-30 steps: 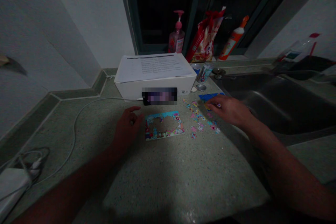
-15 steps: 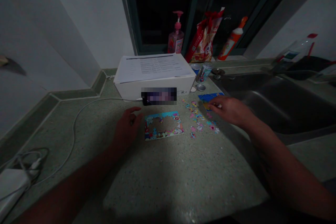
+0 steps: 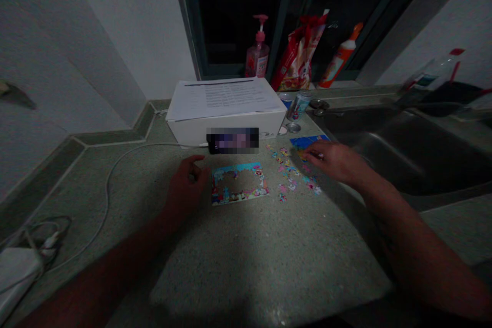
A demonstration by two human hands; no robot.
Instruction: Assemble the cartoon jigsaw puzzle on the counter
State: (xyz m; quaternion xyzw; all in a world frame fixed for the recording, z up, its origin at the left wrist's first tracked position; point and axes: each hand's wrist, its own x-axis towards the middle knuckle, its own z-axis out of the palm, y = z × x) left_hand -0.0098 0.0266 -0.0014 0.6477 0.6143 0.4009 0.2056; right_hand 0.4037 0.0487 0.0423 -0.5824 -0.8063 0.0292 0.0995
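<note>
A small colourful jigsaw frame (image 3: 239, 183) lies on the speckled counter (image 3: 246, 256), its border filled and its middle bare. My left hand (image 3: 186, 184) rests just left of the frame, fingers loosely curled and apart, holding nothing. Several loose puzzle pieces (image 3: 291, 174) lie scattered to the right of the frame. My right hand (image 3: 335, 162) reaches over them, fingertips down on pieces beside a blue card (image 3: 307, 140); whether the fingers pinch a piece is too dim to tell.
A white box (image 3: 226, 113) topped with printed paper stands behind the puzzle. A steel sink (image 3: 403, 148) opens on the right. A soap pump (image 3: 257, 56), a red bag (image 3: 300, 56) and an orange bottle (image 3: 338, 59) line the sill. A white cable (image 3: 111, 179) runs left.
Almost nothing has moved. My right hand's fingertips shifted slightly among the pieces near the blue card; my left hand stayed beside the frame.
</note>
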